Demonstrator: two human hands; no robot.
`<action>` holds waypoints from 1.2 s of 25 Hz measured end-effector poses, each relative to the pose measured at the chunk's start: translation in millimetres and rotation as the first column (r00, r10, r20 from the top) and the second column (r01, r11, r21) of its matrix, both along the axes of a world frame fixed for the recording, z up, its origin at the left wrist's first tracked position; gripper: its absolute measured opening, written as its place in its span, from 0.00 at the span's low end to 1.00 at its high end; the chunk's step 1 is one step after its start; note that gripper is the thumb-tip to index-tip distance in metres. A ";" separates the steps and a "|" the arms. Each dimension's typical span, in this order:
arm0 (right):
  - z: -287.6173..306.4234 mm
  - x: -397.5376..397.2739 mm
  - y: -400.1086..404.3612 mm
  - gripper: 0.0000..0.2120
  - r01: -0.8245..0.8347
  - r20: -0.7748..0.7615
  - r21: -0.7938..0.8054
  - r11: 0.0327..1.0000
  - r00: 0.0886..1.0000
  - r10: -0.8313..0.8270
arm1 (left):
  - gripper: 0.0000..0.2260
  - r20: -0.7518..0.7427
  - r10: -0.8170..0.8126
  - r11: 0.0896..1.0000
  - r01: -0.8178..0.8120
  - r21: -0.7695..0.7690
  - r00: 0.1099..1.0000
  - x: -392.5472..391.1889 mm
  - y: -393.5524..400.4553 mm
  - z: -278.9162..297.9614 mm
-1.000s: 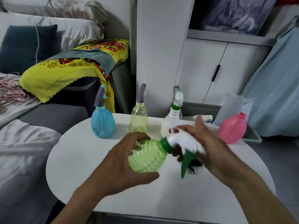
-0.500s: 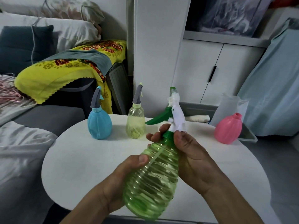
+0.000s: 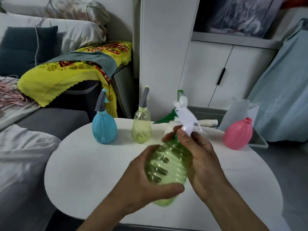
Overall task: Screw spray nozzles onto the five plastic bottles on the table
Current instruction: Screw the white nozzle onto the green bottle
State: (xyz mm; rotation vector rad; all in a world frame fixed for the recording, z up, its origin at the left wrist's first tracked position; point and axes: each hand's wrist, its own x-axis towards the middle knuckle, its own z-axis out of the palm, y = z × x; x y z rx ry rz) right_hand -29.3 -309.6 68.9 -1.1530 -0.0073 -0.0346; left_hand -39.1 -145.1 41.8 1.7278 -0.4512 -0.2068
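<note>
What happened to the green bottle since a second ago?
The green bottle went from lying sideways to nearly upright, so its white nozzle now points up. The left hand kept its grip on the body; the right hand slid down to the neck. The blue bottle, yellow bottle and uncapped pink bottle stayed put.

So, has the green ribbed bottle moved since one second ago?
Yes. The green ribbed bottle swung from lying sideways to nozzle-up, its white nozzle now overlapping the white bottle behind.
</note>
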 end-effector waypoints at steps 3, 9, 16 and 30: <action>6.4 -6.2 -17.0 0.09 -0.376 -0.013 0.079 0.923 0.926 0.378 | 0.24 -0.178 -0.372 0.928 0.359 -0.099 0.911 -2.1 2.8 7.8; 10.6 -10.8 -10.5 0.19 -0.298 -0.085 0.071 0.952 0.949 0.304 | 0.22 -0.194 -0.357 0.934 0.349 -0.075 0.914 -1.2 3.7 8.8; 17.0 -11.0 -3.6 0.18 -0.132 -0.106 -0.012 0.991 0.986 0.131 | 0.21 -0.067 -0.288 0.957 0.285 -0.049 0.955 -3.9 -2.4 7.9; 8.2 -6.5 -4.1 0.18 0.022 -0.096 -0.039 0.999 0.995 -0.026 | 0.28 0.045 -0.136 0.987 0.132 0.090 0.990 -3.7 -11.9 -3.0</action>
